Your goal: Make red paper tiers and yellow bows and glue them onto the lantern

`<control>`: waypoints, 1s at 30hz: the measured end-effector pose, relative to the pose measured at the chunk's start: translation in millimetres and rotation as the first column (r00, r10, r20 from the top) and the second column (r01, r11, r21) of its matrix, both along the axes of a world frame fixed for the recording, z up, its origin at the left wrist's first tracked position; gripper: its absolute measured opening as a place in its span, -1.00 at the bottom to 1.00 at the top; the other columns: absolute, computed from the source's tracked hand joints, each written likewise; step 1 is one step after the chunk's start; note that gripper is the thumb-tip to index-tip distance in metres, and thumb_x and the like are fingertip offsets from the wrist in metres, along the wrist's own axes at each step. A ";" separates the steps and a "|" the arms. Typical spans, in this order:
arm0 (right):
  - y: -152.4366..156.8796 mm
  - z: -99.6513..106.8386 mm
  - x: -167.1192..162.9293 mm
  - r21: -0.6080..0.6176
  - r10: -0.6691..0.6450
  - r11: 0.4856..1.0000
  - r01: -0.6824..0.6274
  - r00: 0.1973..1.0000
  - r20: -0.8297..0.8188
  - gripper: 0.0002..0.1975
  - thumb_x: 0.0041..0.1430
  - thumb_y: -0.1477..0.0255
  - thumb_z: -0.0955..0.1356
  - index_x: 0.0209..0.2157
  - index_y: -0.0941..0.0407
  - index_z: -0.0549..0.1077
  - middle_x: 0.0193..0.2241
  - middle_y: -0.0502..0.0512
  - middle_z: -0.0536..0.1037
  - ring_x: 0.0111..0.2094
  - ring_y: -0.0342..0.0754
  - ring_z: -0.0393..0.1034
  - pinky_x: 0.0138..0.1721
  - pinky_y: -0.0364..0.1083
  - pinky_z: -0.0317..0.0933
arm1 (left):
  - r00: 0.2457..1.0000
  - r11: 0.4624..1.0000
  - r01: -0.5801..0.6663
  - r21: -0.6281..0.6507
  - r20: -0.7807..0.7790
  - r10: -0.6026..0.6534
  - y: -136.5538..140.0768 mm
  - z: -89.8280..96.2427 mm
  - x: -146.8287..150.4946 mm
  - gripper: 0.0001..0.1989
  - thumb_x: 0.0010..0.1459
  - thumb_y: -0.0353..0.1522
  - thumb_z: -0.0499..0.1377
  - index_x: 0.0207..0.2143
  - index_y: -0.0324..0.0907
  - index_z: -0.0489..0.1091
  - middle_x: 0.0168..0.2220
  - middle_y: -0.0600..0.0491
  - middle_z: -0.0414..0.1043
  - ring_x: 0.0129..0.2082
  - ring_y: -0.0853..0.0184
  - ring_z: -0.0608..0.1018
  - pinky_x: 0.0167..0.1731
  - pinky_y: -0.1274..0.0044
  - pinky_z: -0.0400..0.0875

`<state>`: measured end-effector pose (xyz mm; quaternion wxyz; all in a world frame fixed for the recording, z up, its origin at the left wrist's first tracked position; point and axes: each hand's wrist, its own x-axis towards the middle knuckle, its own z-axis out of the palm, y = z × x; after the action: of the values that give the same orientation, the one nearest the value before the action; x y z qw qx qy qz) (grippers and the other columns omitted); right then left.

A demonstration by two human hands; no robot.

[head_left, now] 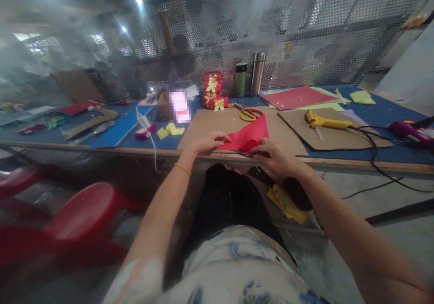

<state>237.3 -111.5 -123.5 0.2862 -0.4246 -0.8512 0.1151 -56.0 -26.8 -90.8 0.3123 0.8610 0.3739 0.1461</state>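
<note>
A sheet of red paper (253, 130) is curled up between my hands at the front edge of a brown cardboard sheet (200, 122). My left hand (210, 142) grips its left corner with fingers bent over it. At the lower right edge, my right hand (271, 154) pinches the paper between thumb and fingers. Just behind the paper lie scissors (246, 112) with yellow and red handles, partly covered by it.
A yellow glue gun (325, 121) rests on another cardboard piece to the right, its cable trailing off the table. Behind stand a red box with yellow bows (213, 91), a green flask (240, 80) and a steel flask (258, 74). Red stools (84, 209) stand at left.
</note>
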 end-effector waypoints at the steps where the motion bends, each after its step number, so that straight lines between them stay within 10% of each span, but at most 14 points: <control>1: 0.4 0.0 -0.8 -0.001 -0.001 1.000 0.001 1.000 0.002 -0.72 0.33 0.40 0.35 -0.10 0.08 0.72 -0.29 0.17 0.54 -0.27 0.05 0.45 -0.20 -0.02 0.28 | 1.000 1.000 -0.002 0.003 0.003 0.002 0.3 -0.6 -0.5 -0.66 0.28 -0.44 0.12 0.05 -0.21 0.56 0.09 -0.08 0.54 0.05 0.22 0.54 0.14 0.36 0.40; 30: -3.0 6.8 -8.8 -0.013 -0.012 1.000 0.012 0.999 0.033 -0.70 0.34 0.41 0.34 -0.07 0.08 0.72 -0.28 0.17 0.56 -0.28 0.02 0.44 -0.20 -0.04 0.27 | 0.999 0.997 0.050 0.065 -0.010 -0.050 -0.2 -2.8 -5.4 -0.60 0.34 -0.43 0.09 0.10 -0.12 0.63 -0.04 -0.06 0.48 -0.01 0.26 0.51 0.18 0.35 0.36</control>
<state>228.5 -114.4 -116.6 0.2702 -0.4335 -0.8524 0.1119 -61.4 -27.0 -93.5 0.2860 0.8804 0.3486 0.1467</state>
